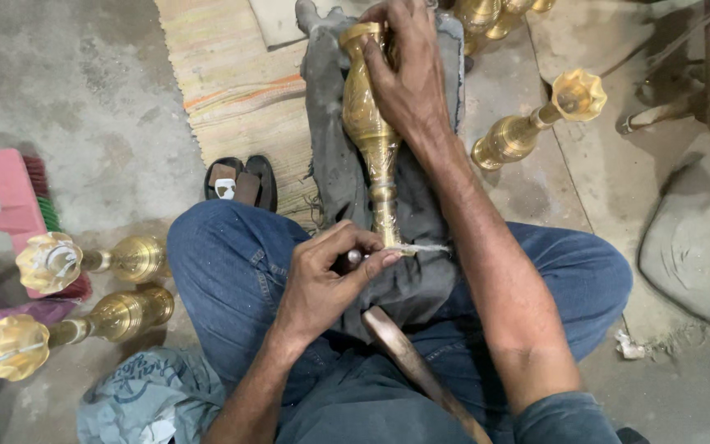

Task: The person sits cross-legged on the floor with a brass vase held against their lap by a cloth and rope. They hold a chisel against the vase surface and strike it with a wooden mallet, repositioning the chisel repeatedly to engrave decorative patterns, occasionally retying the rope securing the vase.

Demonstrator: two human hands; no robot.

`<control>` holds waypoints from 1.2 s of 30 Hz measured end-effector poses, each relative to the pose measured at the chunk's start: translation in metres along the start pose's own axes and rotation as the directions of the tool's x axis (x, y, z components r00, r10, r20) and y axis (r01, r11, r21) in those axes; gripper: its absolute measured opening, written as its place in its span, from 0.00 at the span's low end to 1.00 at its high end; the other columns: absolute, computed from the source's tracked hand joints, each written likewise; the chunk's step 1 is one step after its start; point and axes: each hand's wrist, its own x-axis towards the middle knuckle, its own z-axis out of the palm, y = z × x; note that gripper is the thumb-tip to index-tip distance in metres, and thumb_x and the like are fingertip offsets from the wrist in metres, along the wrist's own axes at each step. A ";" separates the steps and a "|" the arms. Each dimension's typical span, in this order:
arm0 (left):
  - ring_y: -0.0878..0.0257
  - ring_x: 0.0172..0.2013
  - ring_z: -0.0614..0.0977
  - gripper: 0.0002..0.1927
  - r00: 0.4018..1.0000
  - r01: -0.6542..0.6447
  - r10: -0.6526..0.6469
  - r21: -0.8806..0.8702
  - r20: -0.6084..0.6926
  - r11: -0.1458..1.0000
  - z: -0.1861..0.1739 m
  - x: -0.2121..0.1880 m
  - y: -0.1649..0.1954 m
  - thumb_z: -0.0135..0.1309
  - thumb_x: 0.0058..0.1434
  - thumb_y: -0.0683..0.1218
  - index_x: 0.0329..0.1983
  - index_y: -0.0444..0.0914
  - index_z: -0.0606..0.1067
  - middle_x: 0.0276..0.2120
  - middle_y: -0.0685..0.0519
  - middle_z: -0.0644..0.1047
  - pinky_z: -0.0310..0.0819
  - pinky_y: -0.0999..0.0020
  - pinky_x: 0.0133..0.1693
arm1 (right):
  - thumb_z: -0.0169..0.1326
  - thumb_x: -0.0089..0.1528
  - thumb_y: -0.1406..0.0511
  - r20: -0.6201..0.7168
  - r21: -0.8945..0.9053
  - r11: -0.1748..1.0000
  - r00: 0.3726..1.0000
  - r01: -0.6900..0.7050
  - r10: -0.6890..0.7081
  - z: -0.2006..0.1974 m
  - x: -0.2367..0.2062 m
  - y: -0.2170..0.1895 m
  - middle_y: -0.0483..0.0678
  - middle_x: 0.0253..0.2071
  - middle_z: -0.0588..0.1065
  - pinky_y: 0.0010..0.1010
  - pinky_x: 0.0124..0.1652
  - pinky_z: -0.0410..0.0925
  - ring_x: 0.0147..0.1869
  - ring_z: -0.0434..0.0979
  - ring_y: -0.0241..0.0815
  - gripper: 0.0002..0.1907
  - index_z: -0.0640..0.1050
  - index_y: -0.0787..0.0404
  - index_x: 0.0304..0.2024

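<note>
A tall engraved brass vase lies lengthwise on a grey cloth spread over my lap and legs in blue jeans. My right hand grips the vase's upper body near its mouth. My left hand is closed around a small tool and presses whitish material against the vase's narrow foot. A wooden handle lies along my lap beneath my left hand.
Two finished brass vases lie on the floor at the left, another at the right, more at the top. Also here: a striped mat, a sandal, a pink brush, a crumpled bag, a stone.
</note>
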 end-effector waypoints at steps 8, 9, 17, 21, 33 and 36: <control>0.68 0.24 0.77 0.09 0.980 0.195 -0.181 0.205 -0.089 0.959 -0.020 -0.011 -0.020 0.67 0.58 0.45 0.34 0.36 0.81 0.25 0.54 0.78 0.69 0.70 0.25 | 0.57 0.70 0.69 -0.032 0.012 1.000 0.999 0.011 -0.010 0.001 -0.007 0.008 0.54 0.50 0.72 0.44 0.57 0.67 0.58 0.72 0.53 0.07 0.75 0.64 0.50; 0.66 0.24 0.77 0.08 0.976 0.203 -0.186 0.178 -0.111 0.963 -0.020 -0.012 -0.021 0.67 0.58 0.44 0.35 0.36 0.81 0.25 0.53 0.77 0.69 0.70 0.25 | 0.57 0.70 0.69 -0.034 0.017 1.000 0.999 -0.004 0.004 0.002 -0.008 0.009 0.54 0.50 0.73 0.44 0.57 0.67 0.58 0.72 0.53 0.08 0.76 0.63 0.51; 0.64 0.31 0.83 0.09 0.934 -0.281 0.346 0.406 -0.095 0.870 -0.010 0.075 -0.018 0.62 0.68 0.48 0.42 0.38 0.78 0.36 0.54 0.79 0.76 0.66 0.32 | 0.57 0.70 0.68 -0.018 0.058 0.997 0.999 -0.042 0.043 0.000 -0.005 0.005 0.53 0.49 0.73 0.42 0.55 0.67 0.56 0.72 0.53 0.08 0.76 0.63 0.51; 0.61 0.32 0.83 0.11 0.899 -0.285 0.411 0.515 -0.148 0.808 -0.015 0.096 -0.029 0.63 0.67 0.50 0.41 0.38 0.78 0.36 0.54 0.79 0.76 0.63 0.32 | 0.57 0.69 0.68 0.002 0.032 0.997 0.998 -0.069 0.069 -0.001 -0.004 0.005 0.52 0.48 0.73 0.43 0.55 0.66 0.55 0.70 0.52 0.08 0.75 0.63 0.50; 0.70 0.23 0.68 0.11 0.956 0.219 -0.175 0.176 -0.233 0.960 -0.036 0.033 -0.047 0.63 0.62 0.41 0.48 0.40 0.82 0.21 0.53 0.73 0.61 0.71 0.24 | 0.57 0.72 0.63 0.053 0.050 0.998 0.998 -0.028 0.025 -0.003 -0.007 0.014 0.50 0.47 0.70 0.41 0.52 0.66 0.53 0.67 0.49 0.11 0.74 0.63 0.51; 0.62 0.25 0.73 0.09 0.962 0.104 0.001 0.371 -0.273 0.923 -0.033 0.015 -0.052 0.61 0.65 0.41 0.47 0.38 0.79 0.26 0.50 0.75 0.67 0.66 0.28 | 0.57 0.74 0.61 0.091 0.201 0.974 0.992 -0.100 0.083 0.000 -0.007 0.024 0.49 0.47 0.71 0.40 0.51 0.66 0.52 0.69 0.47 0.12 0.75 0.63 0.53</control>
